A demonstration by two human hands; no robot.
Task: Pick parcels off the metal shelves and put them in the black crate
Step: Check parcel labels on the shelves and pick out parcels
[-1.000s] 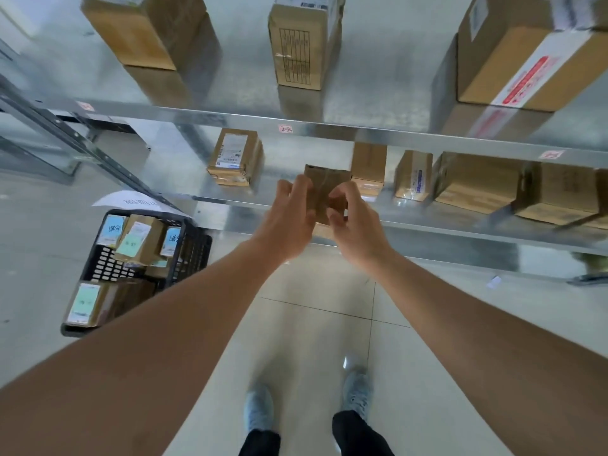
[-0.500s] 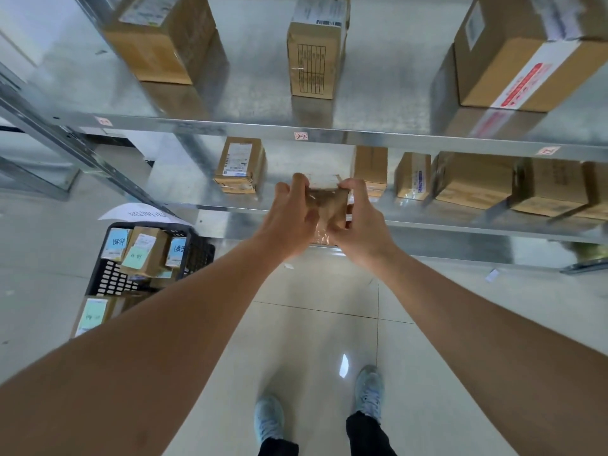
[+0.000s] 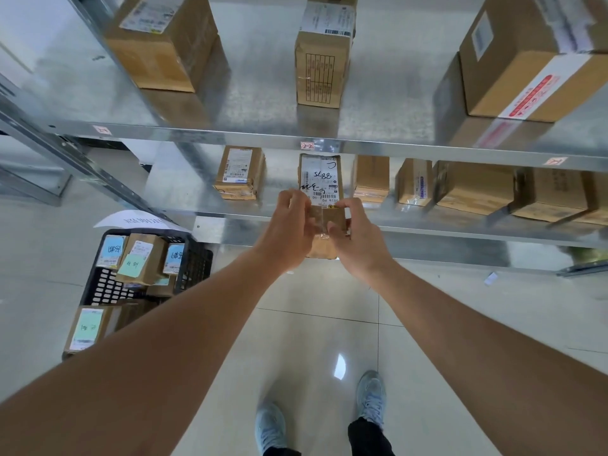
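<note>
the metal shelves filled the far half of the view, with big boxes on the upper level and smaller parcels in a row on the lower one. the black crate sat on the floor at the near left, already holding several labelled parcels. a sheet of paper lay just beyond it. in the middle, both hands held one parcel in front of the lower shelf's near edge, its white label with handwriting facing up. the left hand pinched its left side with curled fingers, and the right hand gripped its right side, thumb on top.
</note>
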